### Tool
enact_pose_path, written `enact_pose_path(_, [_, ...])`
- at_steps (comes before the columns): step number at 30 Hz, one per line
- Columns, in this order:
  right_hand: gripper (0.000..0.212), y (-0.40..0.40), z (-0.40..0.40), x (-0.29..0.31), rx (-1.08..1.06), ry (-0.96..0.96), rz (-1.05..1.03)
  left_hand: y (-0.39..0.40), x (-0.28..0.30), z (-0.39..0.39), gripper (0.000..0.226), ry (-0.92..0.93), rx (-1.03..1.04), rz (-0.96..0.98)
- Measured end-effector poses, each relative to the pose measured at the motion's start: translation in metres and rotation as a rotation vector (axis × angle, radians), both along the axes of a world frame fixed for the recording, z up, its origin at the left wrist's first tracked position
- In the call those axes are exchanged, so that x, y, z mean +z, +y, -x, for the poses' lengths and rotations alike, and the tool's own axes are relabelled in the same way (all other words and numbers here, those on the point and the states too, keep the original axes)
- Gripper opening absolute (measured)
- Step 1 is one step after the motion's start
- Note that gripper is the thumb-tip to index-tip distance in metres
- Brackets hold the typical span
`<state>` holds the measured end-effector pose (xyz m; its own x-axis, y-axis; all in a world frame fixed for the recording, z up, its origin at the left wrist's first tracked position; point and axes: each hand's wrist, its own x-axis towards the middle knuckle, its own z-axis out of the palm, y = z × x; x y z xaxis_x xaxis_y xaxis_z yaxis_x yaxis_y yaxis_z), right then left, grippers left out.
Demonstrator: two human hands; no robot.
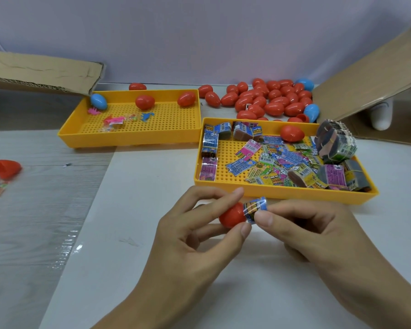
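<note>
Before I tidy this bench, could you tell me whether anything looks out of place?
Yes: a lone red egg lies in the right yellow tray among the printed labels, where no other egg is. A stray red egg sits alone behind the left yellow tray, apart from the egg pile.

left hand (192, 233): pinch grip, fingers curled | right hand (306, 229): pinch grip, fingers curled

Bright even light; soft shadows; edges warped, blurred
</note>
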<state>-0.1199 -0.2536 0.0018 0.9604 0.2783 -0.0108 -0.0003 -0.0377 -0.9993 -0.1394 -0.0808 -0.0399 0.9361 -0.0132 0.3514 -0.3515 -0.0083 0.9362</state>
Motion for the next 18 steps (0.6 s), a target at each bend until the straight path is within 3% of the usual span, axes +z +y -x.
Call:
enact_pose_path(7, [0.022,-0.0026,0.0011,-0.0029,0.005,-0.004,0.086,-0.0005,-0.0009,0.0001,0.041,-0.059,0.040,-0.053])
enact_pose_path(12, [0.038,-0.0043,-0.0008,-0.0038,-0.009,0.040,0.053,-0.0014,-0.0003,0.0018,0.044,-0.119,0.092,-0.119])
enact_pose_path(18, [0.017,-0.0014,0.0005,-0.0005,0.020,0.039,0.052,-0.0024,0.0000,0.0020,0.045,-0.117,0.100,-0.119])
